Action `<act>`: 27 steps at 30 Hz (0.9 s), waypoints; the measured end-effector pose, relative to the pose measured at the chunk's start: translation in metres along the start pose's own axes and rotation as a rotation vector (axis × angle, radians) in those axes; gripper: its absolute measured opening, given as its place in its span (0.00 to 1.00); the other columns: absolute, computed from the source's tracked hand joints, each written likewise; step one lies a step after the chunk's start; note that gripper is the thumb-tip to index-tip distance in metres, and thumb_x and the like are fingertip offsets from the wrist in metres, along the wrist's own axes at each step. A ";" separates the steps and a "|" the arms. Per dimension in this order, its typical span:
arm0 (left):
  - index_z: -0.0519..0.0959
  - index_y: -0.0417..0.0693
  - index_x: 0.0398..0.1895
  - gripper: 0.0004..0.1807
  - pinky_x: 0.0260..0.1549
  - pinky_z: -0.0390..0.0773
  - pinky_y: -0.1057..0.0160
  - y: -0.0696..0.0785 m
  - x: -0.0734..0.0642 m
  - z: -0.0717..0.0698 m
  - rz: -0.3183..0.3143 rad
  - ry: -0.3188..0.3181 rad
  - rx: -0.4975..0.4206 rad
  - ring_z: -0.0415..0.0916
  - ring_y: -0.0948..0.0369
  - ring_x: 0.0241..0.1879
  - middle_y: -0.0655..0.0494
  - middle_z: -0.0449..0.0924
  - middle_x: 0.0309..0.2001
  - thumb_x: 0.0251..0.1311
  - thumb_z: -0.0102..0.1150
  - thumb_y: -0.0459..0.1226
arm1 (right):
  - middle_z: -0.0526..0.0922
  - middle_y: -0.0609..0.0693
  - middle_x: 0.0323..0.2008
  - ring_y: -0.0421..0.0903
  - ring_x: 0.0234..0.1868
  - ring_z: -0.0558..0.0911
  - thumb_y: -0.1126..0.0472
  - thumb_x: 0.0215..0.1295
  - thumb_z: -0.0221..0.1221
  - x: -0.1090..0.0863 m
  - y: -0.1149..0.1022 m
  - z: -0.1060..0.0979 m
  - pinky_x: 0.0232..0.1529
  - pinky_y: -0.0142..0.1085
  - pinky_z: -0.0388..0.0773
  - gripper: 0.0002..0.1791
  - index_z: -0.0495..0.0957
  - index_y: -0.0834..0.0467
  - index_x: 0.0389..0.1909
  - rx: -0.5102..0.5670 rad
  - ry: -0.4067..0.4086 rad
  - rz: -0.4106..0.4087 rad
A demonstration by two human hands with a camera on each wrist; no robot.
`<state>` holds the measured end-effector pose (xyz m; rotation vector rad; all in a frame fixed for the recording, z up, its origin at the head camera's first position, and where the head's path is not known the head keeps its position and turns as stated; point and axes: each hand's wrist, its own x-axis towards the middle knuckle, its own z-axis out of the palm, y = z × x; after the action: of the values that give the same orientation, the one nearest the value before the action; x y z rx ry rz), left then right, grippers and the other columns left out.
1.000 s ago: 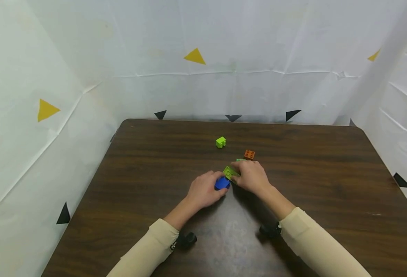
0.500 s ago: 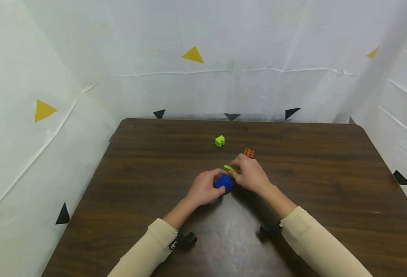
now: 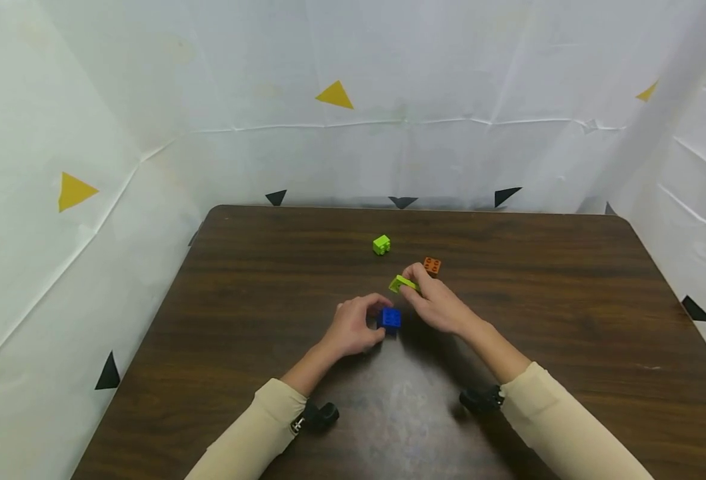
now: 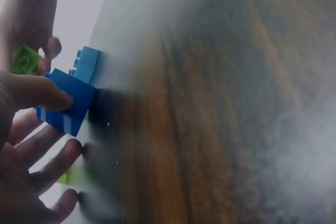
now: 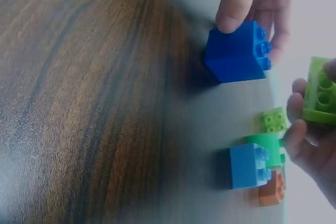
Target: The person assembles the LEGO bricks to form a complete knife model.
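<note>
- Left hand [image 3: 353, 327]: I am seeing it gripping a studded dark blue toy brick [image 3: 391, 319], its thumb pressing one face.
- Right hand [image 3: 439, 303]: its fingers are pinching a lime-green toy brick [image 3: 403, 284], apart from the dark blue one; a raised rim is framing round rings.
- Wood-grain tabletop [image 3: 569, 300]: bearing the loose pieces.
- Orange four-stud brick [image 3: 432, 265]: sitting just beyond the right hand.
- Small lime brick [image 3: 381, 245]: sitting farther back.
- Light blue brick [image 5: 245, 167], green rounded piece [image 5: 271, 145]: overlapping in my right wrist view; whether they are touching, I cannot tell.
</note>
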<state>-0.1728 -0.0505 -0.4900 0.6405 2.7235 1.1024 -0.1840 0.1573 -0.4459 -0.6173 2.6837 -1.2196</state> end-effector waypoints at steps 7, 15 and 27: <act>0.82 0.56 0.49 0.21 0.44 0.63 0.54 -0.005 0.001 -0.001 0.037 -0.003 0.010 0.74 0.60 0.44 0.61 0.83 0.44 0.48 0.73 0.38 | 0.76 0.63 0.38 0.59 0.34 0.76 0.61 0.73 0.39 -0.006 -0.004 -0.004 0.30 0.40 0.71 0.13 0.66 0.57 0.53 0.193 -0.123 0.113; 0.82 0.55 0.49 0.22 0.45 0.65 0.54 -0.008 -0.001 -0.001 0.051 -0.014 -0.014 0.75 0.62 0.45 0.63 0.84 0.45 0.48 0.76 0.42 | 0.77 0.60 0.48 0.57 0.44 0.77 0.57 0.78 0.44 -0.014 -0.002 -0.003 0.37 0.45 0.77 0.15 0.68 0.58 0.59 0.191 -0.195 0.036; 0.84 0.53 0.42 0.20 0.23 0.72 0.67 -0.011 -0.015 0.004 0.020 -0.059 -0.121 0.72 0.66 0.23 0.63 0.76 0.24 0.44 0.79 0.41 | 0.83 0.43 0.47 0.40 0.42 0.80 0.56 0.61 0.69 -0.032 0.000 0.008 0.40 0.37 0.81 0.20 0.80 0.53 0.54 -0.043 -0.144 -0.241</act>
<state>-0.1623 -0.0617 -0.5008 0.6727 2.5833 1.2224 -0.1525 0.1654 -0.4530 -1.0193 2.5785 -1.1217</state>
